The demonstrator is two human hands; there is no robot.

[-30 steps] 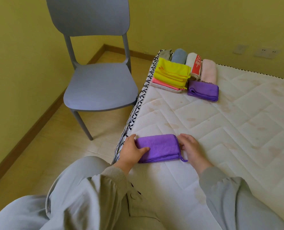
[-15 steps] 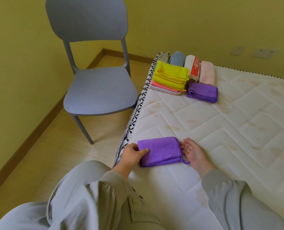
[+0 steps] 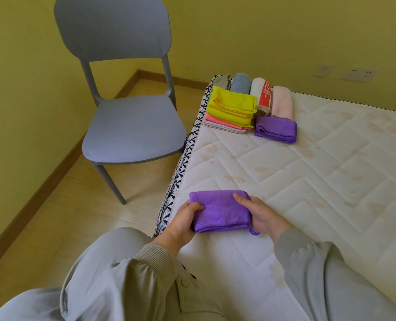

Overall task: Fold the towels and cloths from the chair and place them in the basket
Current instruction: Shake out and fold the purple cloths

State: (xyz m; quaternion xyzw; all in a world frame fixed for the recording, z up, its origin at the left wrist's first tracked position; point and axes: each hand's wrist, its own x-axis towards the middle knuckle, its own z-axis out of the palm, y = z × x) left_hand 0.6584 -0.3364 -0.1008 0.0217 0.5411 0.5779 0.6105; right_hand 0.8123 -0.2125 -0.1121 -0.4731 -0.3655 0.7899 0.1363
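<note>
A folded purple cloth (image 3: 218, 210) lies on the white mattress (image 3: 308, 181) near its left edge. My left hand (image 3: 184, 222) grips the cloth's left end, thumb on top. My right hand (image 3: 259, 213) holds the right end, thumb lying over the top and fingers under the edge. At the far corner of the mattress sits a stack of yellow and pink folded cloths (image 3: 230, 108), a second folded purple cloth (image 3: 275, 128), and a row of rolled towels (image 3: 259, 91). The grey chair (image 3: 127, 126) stands bare to the left. No basket is in view.
Wooden floor (image 3: 53, 223) lies between the chair and the mattress edge. Yellow walls close the corner behind, with wall sockets (image 3: 357, 74) at the upper right. My grey-clad knees fill the bottom of the view.
My right hand, which lay open beside the cloth, has moved onto its right end and taken hold. The left hand keeps its grip. The cloth has shifted only slightly.
</note>
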